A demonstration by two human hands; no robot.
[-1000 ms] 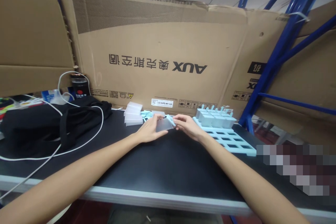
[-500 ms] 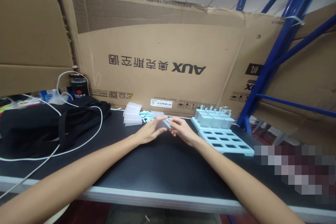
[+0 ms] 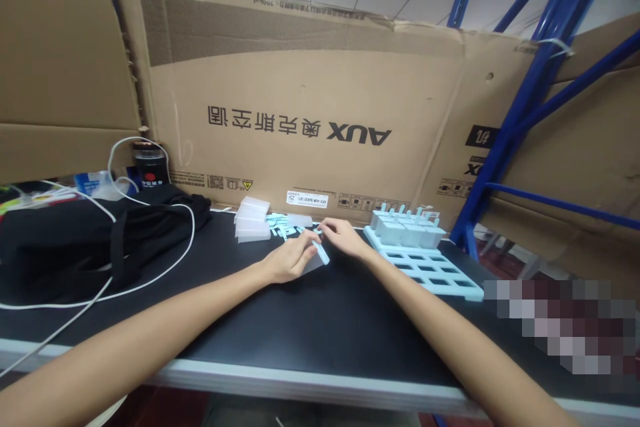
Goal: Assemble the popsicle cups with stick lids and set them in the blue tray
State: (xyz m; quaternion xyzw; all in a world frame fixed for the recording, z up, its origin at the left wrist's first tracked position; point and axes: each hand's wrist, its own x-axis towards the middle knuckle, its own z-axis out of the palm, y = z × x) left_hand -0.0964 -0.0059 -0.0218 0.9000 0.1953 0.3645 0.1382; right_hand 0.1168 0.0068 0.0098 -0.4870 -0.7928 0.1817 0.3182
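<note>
A translucent popsicle mould (image 3: pixel 314 263) with a light-blue cap (image 3: pixel 321 252) along its edge is pinched in my left hand (image 3: pixel 290 259), tilted above the black tabletop. My right hand (image 3: pixel 345 237) is just beyond it, fingers curled, with a small light-blue popsicle stick (image 3: pixel 317 231) at the fingertips; most of that piece is hidden. Behind my hands lies a pile of light-blue sticks (image 3: pixel 280 224). Left of the pile are several stacked translucent moulds (image 3: pixel 251 221), and another mould (image 3: pixel 300 220) lies behind it.
On the right, a light-blue rack (image 3: pixel 425 275) with rectangular openings holds several capped moulds (image 3: pixel 407 228) with upright sticks at its back. A black bag (image 3: pixel 60 240), a white cable (image 3: pixel 193 233) and a dark jar (image 3: pixel 151 163) are on the left. Cardboard (image 3: pixel 300 80) walls the back.
My hands have parted. The left has tilted the mould and drawn it slightly nearer, while the right has let go of it and moved slightly back towards the sticks.
</note>
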